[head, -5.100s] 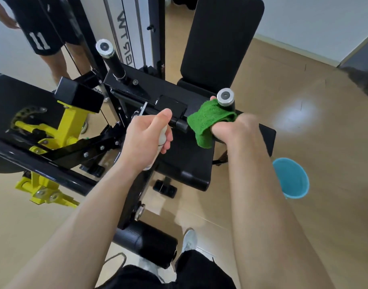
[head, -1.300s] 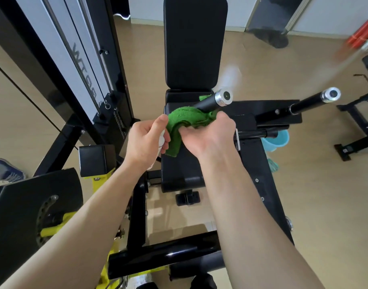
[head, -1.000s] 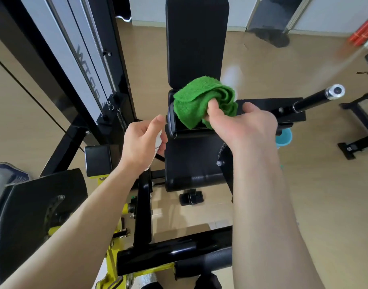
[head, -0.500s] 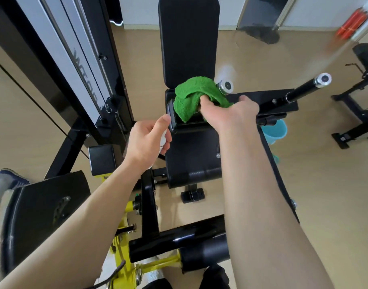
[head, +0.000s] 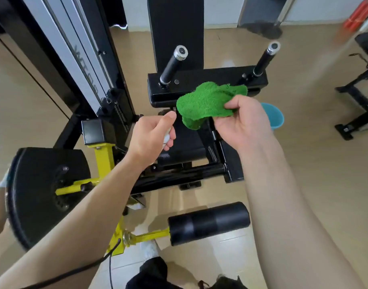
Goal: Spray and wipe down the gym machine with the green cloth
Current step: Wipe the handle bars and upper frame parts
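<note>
My right hand (head: pixel 240 122) pinches the green cloth (head: pixel 208 103) and holds it in the air above the black seat (head: pixel 183 142) of the gym machine, off both handles. My left hand (head: pixel 151 136) grips a white spray bottle (head: pixel 167 139), which is mostly hidden in my fist. Two black handles with silver end caps stand up from the seat frame, the left handle (head: pixel 173 65) and the right handle (head: pixel 265 59). The tall black backrest (head: pixel 174 28) rises behind them.
The weight stack column (head: pixel 83 51) stands at the left. A black round cover (head: pixel 45 190) on yellow brackets (head: pixel 105 159) is at lower left, and a black leg roller (head: pixel 209 223) lies below. A blue bucket (head: pixel 273 115) sits on the floor at the right, with another machine (head: pixel 360 97) beyond it.
My right hand has lifted the green cloth off the handle and drawn it back toward me. My view has pulled back and tilted down, so the leg roller shows. My left hand keeps the bottle.
</note>
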Available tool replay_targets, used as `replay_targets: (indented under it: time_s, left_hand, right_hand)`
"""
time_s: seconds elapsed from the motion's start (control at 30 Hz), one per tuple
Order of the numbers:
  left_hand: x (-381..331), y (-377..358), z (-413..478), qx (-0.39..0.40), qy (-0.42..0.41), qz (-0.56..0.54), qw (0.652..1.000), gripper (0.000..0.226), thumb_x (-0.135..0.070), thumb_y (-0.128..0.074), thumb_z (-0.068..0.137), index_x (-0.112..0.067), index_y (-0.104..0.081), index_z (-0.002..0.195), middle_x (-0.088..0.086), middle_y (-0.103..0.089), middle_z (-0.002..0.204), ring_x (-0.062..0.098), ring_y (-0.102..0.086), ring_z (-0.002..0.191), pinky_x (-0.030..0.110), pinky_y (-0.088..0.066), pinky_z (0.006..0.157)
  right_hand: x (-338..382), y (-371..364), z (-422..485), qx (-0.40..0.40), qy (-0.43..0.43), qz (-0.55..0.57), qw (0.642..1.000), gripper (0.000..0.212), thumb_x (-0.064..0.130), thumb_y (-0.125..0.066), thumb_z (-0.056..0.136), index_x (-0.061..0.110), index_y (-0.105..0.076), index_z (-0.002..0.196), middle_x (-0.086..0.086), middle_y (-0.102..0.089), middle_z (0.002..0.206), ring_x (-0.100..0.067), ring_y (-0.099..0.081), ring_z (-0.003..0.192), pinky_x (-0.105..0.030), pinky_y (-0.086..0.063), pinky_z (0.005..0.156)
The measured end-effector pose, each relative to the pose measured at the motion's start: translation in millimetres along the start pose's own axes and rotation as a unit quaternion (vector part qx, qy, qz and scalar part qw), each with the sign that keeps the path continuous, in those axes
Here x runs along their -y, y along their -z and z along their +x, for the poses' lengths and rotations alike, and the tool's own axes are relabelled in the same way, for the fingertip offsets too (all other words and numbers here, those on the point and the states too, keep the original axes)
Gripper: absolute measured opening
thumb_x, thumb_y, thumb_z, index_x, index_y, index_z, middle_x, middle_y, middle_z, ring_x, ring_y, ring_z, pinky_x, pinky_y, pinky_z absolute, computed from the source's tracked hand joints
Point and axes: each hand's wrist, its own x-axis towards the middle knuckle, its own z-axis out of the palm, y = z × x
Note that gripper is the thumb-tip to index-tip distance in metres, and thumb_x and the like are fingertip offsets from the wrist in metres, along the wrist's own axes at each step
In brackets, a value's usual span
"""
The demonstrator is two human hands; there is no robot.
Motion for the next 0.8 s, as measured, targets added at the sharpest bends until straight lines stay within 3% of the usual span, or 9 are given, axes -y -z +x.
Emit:
replay_targets:
  time_s: [0.1,0.2,0.27,0.37,0.47,0.6,0.7,0.8]
  left_hand:
    - [-5.9,-41.7,-43.7,-0.024,0.003,-0.010,1.000,0.055,-0.047,-0.052,0.095,-0.017,-0.062,0.051,0.009,-0.058,0.052,0.019,-0.053,0.048,0.028,-0.047,0.055]
    - [-12.1,-88.9,-88.8,-0.050,0.016,-0.034,0.998,0.056,-0.046,-0.049,0.094,-0.007,-0.062,0.056,0.007,-0.056,0.049,0.018,-0.051,0.045,0.025,-0.045,0.052]
    - [-11.5,-119.4,-118.5,-0.062,0.030,-0.046,0.997,0.058,-0.046,-0.047,0.094,-0.004,-0.061,0.058,0.006,-0.055,0.048,0.016,-0.051,0.045,0.024,-0.045,0.051]
    - [4.4,-160.8,-156.8,-0.053,0.059,-0.047,0.996,0.057,-0.044,-0.047,0.095,-0.006,-0.059,0.055,0.006,-0.055,0.050,0.015,-0.051,0.045,0.024,-0.045,0.052]
    - [34.8,-188.3,-190.2,-0.031,0.089,-0.023,0.995,0.056,-0.044,-0.047,0.096,-0.015,-0.060,0.050,0.008,-0.057,0.051,0.016,-0.051,0.046,0.026,-0.046,0.055]
    - [87.2,-206.1,-223.4,0.007,0.129,-0.016,0.991,0.058,-0.032,-0.049,0.108,-0.004,-0.060,0.059,0.018,-0.056,0.058,0.019,-0.051,0.046,0.032,-0.046,0.054]
    - [133.2,-211.6,-242.8,0.021,0.175,-0.006,0.984,0.059,-0.046,-0.051,0.100,-0.005,-0.060,0.058,0.017,-0.056,0.056,0.023,-0.053,0.049,0.035,-0.048,0.056]
    - [181.0,-213.6,-262.0,0.025,0.191,0.001,0.981,0.063,-0.044,-0.050,0.101,0.001,-0.059,0.059,0.023,-0.056,0.055,0.022,-0.052,0.050,0.027,-0.047,0.057]
  right_hand:
    - [31.8,38.2,-29.0,0.059,-0.007,-0.018,0.998,0.040,-0.013,-0.034,0.095,-0.005,-0.056,0.127,-0.024,-0.069,0.119,-0.038,-0.071,0.105,-0.051,-0.059,0.090]
    - [64.6,83.9,-58.7,0.132,-0.018,-0.067,0.989,0.035,-0.001,-0.039,0.102,-0.005,-0.053,0.134,-0.022,-0.068,0.121,-0.035,-0.069,0.110,-0.050,-0.058,0.094]
    - [80.2,113.4,-78.2,0.152,-0.027,-0.127,0.980,0.034,0.005,-0.044,0.104,-0.004,-0.054,0.135,-0.018,-0.069,0.117,-0.028,-0.070,0.104,-0.045,-0.058,0.088]
    - [93.9,162.8,-104.9,0.055,0.025,-0.207,0.976,0.020,0.007,-0.053,0.102,0.000,-0.070,0.110,-0.009,-0.074,0.089,-0.016,-0.070,0.076,-0.032,-0.056,0.069]
    - [90.2,227.8,-124.7,-0.081,0.065,-0.255,0.961,0.016,0.021,-0.065,0.096,0.011,-0.071,0.106,0.000,-0.072,0.074,-0.011,-0.064,0.059,-0.027,-0.049,0.058]
    - [67.0,312.8,-144.9,-0.074,0.033,-0.173,0.982,0.023,0.032,-0.048,0.104,0.023,-0.064,0.090,0.007,-0.060,0.071,-0.006,-0.055,0.059,-0.022,-0.044,0.056]
    - [45.5,367.5,-154.3,-0.166,-0.032,-0.151,0.974,0.033,0.038,-0.043,0.104,0.022,-0.063,0.083,0.004,-0.060,0.073,-0.011,-0.059,0.056,-0.022,-0.050,0.053]
    - [22.2,421.2,-154.5,-0.252,-0.079,-0.171,0.949,0.039,0.045,-0.039,0.102,0.022,-0.070,0.098,-0.001,-0.070,0.092,-0.019,-0.074,0.074,-0.032,-0.052,0.069]
